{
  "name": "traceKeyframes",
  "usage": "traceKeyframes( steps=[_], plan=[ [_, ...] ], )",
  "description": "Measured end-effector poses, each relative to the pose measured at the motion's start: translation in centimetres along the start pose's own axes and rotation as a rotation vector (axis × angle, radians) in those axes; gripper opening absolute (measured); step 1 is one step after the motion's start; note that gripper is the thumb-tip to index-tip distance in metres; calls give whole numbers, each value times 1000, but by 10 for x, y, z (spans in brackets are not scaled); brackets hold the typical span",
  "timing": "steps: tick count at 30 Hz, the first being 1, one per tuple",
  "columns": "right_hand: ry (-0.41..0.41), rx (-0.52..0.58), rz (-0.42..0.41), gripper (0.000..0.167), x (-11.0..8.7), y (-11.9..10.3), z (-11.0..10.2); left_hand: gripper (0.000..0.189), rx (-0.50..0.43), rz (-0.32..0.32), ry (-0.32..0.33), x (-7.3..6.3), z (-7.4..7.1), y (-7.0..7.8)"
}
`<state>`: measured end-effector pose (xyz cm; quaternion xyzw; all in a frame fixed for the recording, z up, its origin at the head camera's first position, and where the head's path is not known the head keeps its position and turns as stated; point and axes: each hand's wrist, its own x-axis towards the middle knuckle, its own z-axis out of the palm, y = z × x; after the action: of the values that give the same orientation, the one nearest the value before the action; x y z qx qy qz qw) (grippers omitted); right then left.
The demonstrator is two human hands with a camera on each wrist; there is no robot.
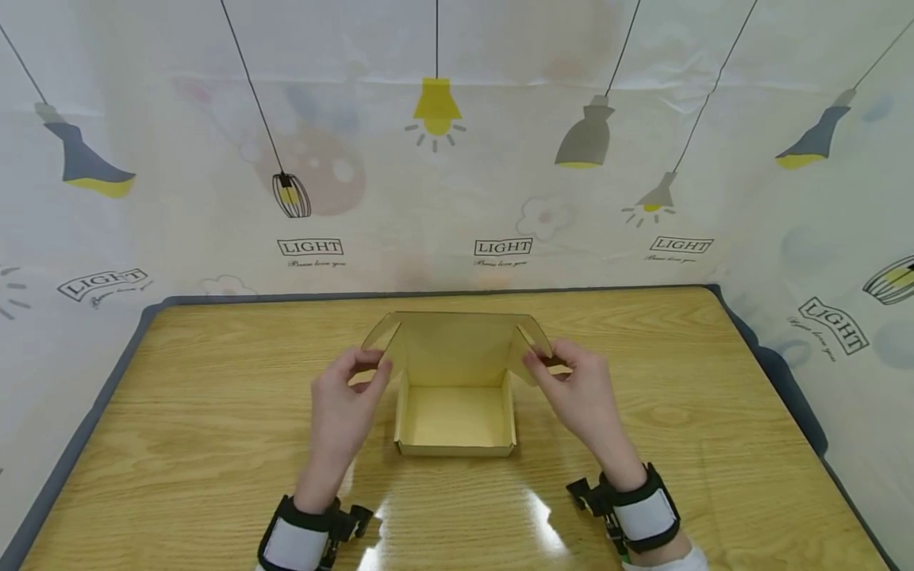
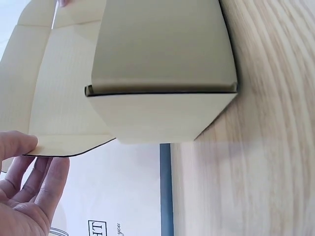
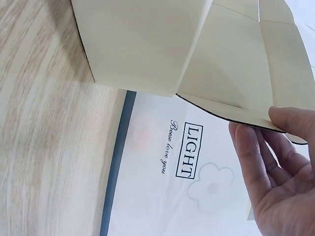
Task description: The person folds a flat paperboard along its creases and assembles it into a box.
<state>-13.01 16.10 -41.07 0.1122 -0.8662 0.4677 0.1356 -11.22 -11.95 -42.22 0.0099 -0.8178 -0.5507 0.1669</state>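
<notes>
A small cardboard box [image 1: 455, 416] stands on the wooden table with its lid [image 1: 457, 349] raised at the back. Its inside shows bare. My left hand [image 1: 350, 388] pinches the lid's left side flap between thumb and fingers; the left wrist view shows that flap [image 2: 64, 146] in the grip. On the other side, my right hand [image 1: 581, 388] pinches the right side flap [image 3: 231, 112] the same way. Along the lid's top edge, the front panel and its end tabs bend forward. In the left wrist view the box's front wall [image 2: 162, 44] is near the camera.
The wooden table [image 1: 214, 444] spreads around the box, with a dark edge at its back. Behind it hangs a pale sheet [image 1: 400, 182] printed with lamps and lettering. A strap with a buckle [image 1: 639, 507] circles the right wrist, and another [image 1: 303, 535] the left.
</notes>
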Motion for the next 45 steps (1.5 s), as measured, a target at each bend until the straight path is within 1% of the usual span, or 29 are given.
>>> traceKeyframes(
  steps=[4,6,11,13,15,22,30,36,42,45],
  plan=[
    [-12,19,13,6,-2,0,1,10,-3,-10,-9,-1,2,1],
    [-18,28,21,8,-3,-1,1,12,-3,-18,-25,-1,2,1],
    [-34,45,36,13,-4,-1,2,25,-25,-85,-88,-1,3,2],
    [-40,52,38,15,-4,0,2,29,-36,-108,-102,-1,3,2],
    [-47,53,41,17,-4,0,2,33,-44,-118,-106,-1,3,1],
    [-70,107,63,20,-4,-1,1,27,-63,-129,-108,-1,2,1],
    [-94,124,93,24,-6,-3,1,25,-68,-141,-155,-1,0,2],
    [-112,113,115,25,-7,-5,0,25,-78,-152,-177,0,0,2],
    [-118,95,110,25,-7,-5,0,28,-81,-159,-193,-1,1,2],
    [-119,84,106,22,-8,-6,0,28,-100,-162,-198,-1,1,2]
  ],
)
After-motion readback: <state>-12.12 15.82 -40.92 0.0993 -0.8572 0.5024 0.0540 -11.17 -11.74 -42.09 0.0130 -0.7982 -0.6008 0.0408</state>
